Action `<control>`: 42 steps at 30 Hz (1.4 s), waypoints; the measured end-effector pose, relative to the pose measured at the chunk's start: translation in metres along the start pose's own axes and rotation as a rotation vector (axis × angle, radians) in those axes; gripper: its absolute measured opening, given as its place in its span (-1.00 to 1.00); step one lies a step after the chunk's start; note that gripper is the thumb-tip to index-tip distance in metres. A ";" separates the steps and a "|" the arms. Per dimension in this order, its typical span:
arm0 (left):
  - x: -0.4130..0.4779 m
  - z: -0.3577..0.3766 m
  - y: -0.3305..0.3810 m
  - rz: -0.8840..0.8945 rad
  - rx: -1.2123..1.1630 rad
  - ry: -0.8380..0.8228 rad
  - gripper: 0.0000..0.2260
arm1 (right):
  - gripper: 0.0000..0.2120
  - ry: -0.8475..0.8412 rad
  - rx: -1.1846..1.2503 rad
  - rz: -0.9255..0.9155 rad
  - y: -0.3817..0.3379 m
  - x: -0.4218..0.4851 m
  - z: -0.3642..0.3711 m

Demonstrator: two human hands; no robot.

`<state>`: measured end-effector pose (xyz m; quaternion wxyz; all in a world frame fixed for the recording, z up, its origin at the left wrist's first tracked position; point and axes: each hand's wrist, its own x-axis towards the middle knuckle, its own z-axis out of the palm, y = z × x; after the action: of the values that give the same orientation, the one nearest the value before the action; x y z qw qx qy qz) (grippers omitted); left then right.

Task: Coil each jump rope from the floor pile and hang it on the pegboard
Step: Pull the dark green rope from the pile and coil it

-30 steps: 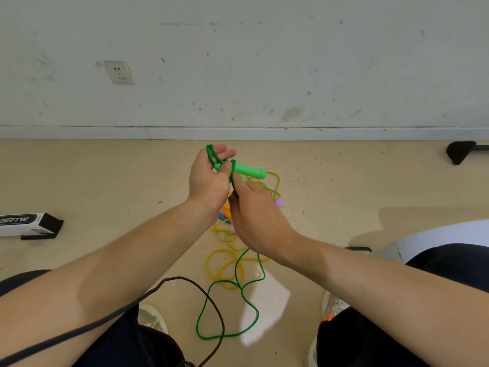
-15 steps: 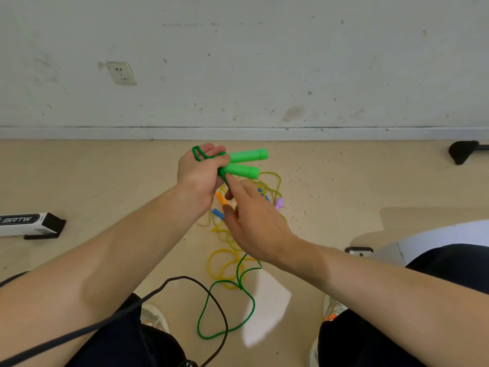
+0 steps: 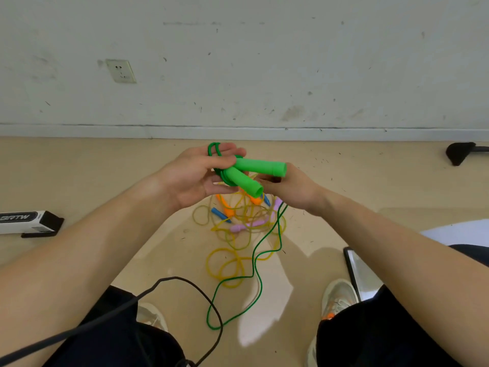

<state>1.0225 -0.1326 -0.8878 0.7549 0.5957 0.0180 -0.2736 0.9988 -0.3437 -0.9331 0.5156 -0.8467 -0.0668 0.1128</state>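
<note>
Green jump rope sat bunched in the left hand, fingers clamped on its coils and two handles, while the right hand pinched the trailing cord dropping toward the tangled pile on the floor.

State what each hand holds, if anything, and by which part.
The left hand holds the green jump rope by its two handles' cord ends, coils around the fingers. The right hand pinches the loose green cord below the handles.

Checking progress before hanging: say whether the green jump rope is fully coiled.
Partly coiled. Loops sit around the left hand, but green jump rope trails to the floor.
</note>
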 end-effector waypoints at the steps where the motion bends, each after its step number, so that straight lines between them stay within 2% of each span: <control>1: -0.001 0.001 0.000 0.000 0.033 -0.029 -0.67 | -0.84 -0.016 0.000 0.002 0.000 0.001 -0.005; 3: -0.003 0.004 -0.001 0.020 0.167 -0.077 -0.67 | -0.92 -0.034 -0.005 0.004 -0.002 0.003 -0.013; 9: -0.003 0.005 -0.014 0.047 0.566 -0.174 -0.64 | -0.90 -0.095 -0.027 0.032 -0.005 0.002 -0.021; 13: 0.001 0.004 -0.018 0.069 0.734 -0.134 -0.67 | -0.96 -0.041 -0.074 0.066 -0.006 0.002 -0.021; 15: 0.004 0.004 -0.020 0.120 0.830 -0.091 -0.67 | -0.91 -0.016 -0.142 0.076 -0.008 0.003 -0.021; 17: 0.008 0.003 -0.024 0.173 0.899 -0.055 -0.65 | -0.80 -0.031 -0.319 0.092 -0.011 0.003 -0.021; 19: 0.011 0.002 -0.027 0.202 0.957 -0.047 -0.64 | -0.68 -0.139 -0.465 0.158 -0.013 0.003 -0.022; 21: 0.014 0.000 -0.031 0.237 1.046 -0.049 -0.63 | -0.63 -0.269 -0.406 0.239 -0.016 0.001 -0.024; 23: 0.016 -0.001 -0.035 0.280 1.074 -0.012 -0.63 | -0.67 -0.281 -0.188 0.265 -0.019 0.000 -0.025; 26: 0.018 0.000 -0.038 0.367 0.989 0.163 -0.63 | -0.75 -0.125 0.124 0.244 -0.026 -0.004 -0.012; 28: 0.021 0.003 -0.040 0.410 0.851 0.294 -0.63 | -0.76 -0.005 0.210 0.207 -0.030 -0.008 0.008; 30: 0.022 0.007 -0.042 0.389 0.663 0.364 -0.65 | -0.74 0.105 0.087 0.130 -0.028 -0.014 0.029; 32: 0.021 0.011 -0.045 0.289 0.440 0.382 -0.67 | -0.75 0.203 -0.116 0.011 -0.026 -0.019 0.044; 35: 0.022 0.013 -0.046 0.176 0.201 0.396 -0.66 | -0.73 0.284 -0.179 -0.083 -0.023 -0.018 0.047; 39: 0.023 0.015 -0.042 0.079 -0.028 0.413 -0.66 | -0.67 0.279 -0.355 -0.225 -0.015 -0.019 0.051; 42: 0.023 0.015 -0.040 0.027 -0.100 0.432 -0.65 | -0.49 0.175 -0.554 -0.241 -0.013 -0.022 0.058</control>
<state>1.0198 -0.1612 -0.9274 0.7657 0.6025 0.1849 -0.1284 0.9628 -0.2924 -0.9444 0.2788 -0.9475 -0.1501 -0.0450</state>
